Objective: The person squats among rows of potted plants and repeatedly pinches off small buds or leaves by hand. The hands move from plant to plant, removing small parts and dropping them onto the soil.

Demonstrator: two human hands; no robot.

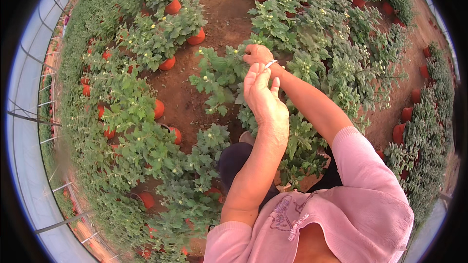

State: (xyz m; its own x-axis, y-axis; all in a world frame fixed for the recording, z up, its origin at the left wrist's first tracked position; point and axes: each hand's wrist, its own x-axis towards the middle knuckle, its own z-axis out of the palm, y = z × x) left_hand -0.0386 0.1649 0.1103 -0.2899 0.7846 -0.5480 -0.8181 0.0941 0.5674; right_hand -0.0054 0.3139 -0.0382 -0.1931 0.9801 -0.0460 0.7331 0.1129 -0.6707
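My left hand (261, 91) is raised in front of me with its fingers partly spread. Its fingertips are beside my right wrist, just below a white bangle (271, 63); whether they touch is unclear. Beyond it, my right hand (258, 54) has curled fingers at the leaves of a potted chrysanthemum plant (223, 71). Whether those fingers hold a small bud or leaf cannot be seen. This plant has lobed green leaves and pale yellow-green buds. More leafy plants with small buds (305, 67) stand close to the right forearm.
Dense rows of chrysanthemums in red-orange pots (167, 63) stand left and right. Bare brown soil (179, 91) shows between them. My dark-trousered knee (236, 160) is close to the foliage. Greenhouse sheeting and curved metal ribs (27, 117) line the left edge. Another potted row (399, 133) runs along the right.
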